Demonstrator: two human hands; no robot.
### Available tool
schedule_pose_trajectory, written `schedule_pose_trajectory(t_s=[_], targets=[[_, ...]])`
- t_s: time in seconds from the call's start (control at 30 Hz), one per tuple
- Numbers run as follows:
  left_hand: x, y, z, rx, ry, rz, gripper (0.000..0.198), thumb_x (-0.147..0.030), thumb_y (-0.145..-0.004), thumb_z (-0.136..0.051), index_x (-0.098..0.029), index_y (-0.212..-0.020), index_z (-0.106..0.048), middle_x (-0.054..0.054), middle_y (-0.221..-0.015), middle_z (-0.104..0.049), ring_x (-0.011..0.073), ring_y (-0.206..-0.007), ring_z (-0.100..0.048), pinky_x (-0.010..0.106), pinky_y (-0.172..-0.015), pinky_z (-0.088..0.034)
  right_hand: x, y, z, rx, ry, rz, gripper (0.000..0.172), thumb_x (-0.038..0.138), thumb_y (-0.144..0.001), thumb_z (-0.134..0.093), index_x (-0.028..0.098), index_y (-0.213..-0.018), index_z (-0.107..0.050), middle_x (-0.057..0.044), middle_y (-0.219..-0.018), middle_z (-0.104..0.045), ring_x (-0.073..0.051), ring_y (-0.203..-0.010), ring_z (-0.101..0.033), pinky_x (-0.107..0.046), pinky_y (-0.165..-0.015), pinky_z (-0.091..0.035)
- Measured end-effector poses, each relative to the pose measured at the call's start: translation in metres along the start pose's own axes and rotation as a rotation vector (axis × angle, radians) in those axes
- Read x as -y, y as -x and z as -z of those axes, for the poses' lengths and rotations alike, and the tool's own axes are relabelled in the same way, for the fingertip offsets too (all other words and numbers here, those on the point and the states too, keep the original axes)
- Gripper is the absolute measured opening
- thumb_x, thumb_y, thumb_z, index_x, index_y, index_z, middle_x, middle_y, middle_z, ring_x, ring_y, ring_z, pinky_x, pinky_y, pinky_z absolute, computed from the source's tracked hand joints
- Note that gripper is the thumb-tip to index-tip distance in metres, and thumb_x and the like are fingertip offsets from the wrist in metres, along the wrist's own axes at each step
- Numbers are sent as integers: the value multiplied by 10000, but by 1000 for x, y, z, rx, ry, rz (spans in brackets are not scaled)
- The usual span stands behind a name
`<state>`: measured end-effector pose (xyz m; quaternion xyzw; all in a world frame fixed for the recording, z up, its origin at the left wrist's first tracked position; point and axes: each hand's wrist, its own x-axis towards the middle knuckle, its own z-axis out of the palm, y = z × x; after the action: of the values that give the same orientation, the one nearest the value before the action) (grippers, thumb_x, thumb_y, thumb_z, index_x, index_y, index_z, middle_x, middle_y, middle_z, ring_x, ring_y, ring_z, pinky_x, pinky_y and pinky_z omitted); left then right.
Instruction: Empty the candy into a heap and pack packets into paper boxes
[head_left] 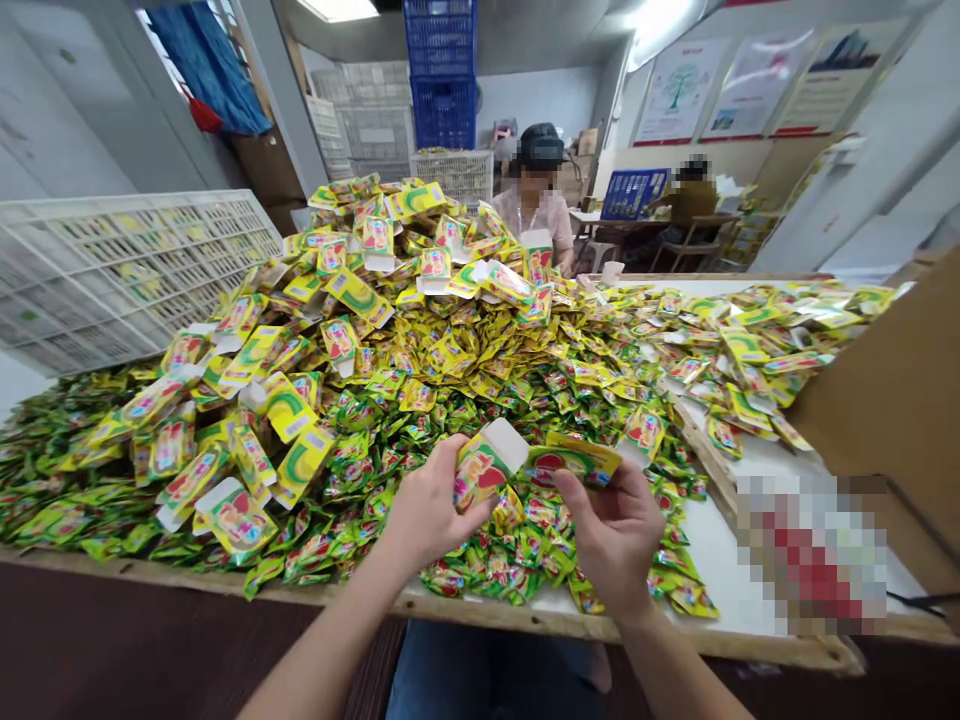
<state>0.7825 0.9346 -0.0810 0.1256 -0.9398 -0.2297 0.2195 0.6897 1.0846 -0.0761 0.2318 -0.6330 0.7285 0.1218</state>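
My left hand (429, 510) is closed around a small printed carton (484, 470), whose white end flap stands open toward the right. In my right hand (619, 530), thumb on top, are sachets (574, 462), a green one with a yellow one behind it. Their left end is close to the carton's open end; whether they touch I cannot tell. Below and around both hands lies a heap of green sachets (517, 570). Farther back the loose sachets are yellow (442, 350). Cartons with open flaps (236, 515) are piled on the left and on top of the heap.
A white plastic crate (135, 205) leans at the left. More cartons (750, 345) lie across a wooden divider (701, 460) on the right, near a cardboard box (885, 390). A co-worker (536, 195) sits behind the heap; another person (694, 205) sits farther back. Blue crates (442, 110) are stacked behind.
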Motion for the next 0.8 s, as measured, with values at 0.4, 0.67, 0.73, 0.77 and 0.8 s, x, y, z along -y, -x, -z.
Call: schedule_pose_trajectory(t_s=[0.4,0.67,0.73,0.77,0.8], targets=[[-18,19,-15,-328,-96,-128,458,-412,-762,-578,-203,-1131,-404,33,-898,-608,174,-733,-647,249,-601,-508,16,-14,8,169,168,122,199,260,-720,-713,210,-895,-633,-8,-799,-689,-135,-681,-636,-255,-625,-529],[-22,30,-26,-349,-113,-181,409,-406,-794,-540,-185,-1113,-412,41,-853,-611,179,-708,-637,262,-594,-508,30,-33,18,713,366,-68,223,361,-693,-714,201,-844,-682,-5,-732,-691,-147,-637,-606,-264,-584,-473],[-23,31,-28,-367,-113,-151,412,-402,-801,-538,-177,-1123,-414,43,-850,-611,176,-706,-639,256,-592,-510,26,-34,16,703,310,-113,263,373,-677,-728,200,-864,-663,-14,-785,-692,-166,-718,-624,-279,-645,-487],[-24,31,-29,-379,-114,-138,415,-400,-802,-540,-173,-1126,-416,45,-851,-613,175,-712,-641,254,-597,-512,23,-34,15,688,270,-125,260,380,-687,-719,200,-863,-653,-19,-805,-687,-170,-749,-624,-286,-669,-490],[-24,32,-30,-392,-114,-127,419,-398,-803,-546,-169,-1129,-419,48,-857,-617,177,-725,-645,253,-605,-516,20,-34,14,671,237,-127,246,388,-705,-704,201,-854,-648,-23,-812,-679,-171,-763,-619,-291,-681,-490]])
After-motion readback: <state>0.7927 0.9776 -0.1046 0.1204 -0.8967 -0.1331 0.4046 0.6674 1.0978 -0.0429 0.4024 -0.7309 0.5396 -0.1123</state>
